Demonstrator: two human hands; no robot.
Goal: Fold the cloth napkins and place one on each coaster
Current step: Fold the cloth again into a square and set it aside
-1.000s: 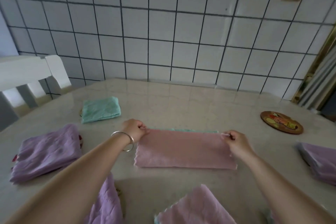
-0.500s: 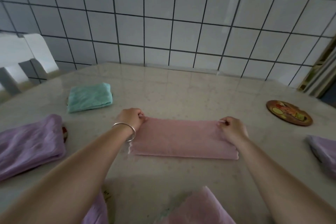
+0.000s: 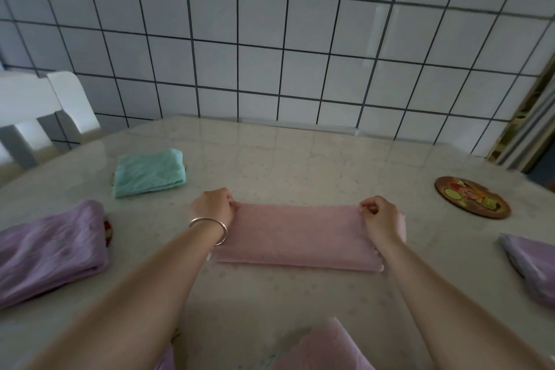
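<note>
The pink napkin lies folded into a long strip at the middle of the marble-patterned table, and each hand pinches a far corner of it: the left hand, with a silver bangle on the wrist, at one end, the right hand at the other, fingers curled tight on the cloth. Holding both corners this way likely keeps the top layer square with the one below — the next fold would bring the ends together. One round picture coaster sits bare to the right, probably this napkin's destination. A folded teal napkin and a lilac napkin rest to the left, the lilac one over a coaster whose edge just shows. Behind stand a white tiled wall and a white chair.
</note>
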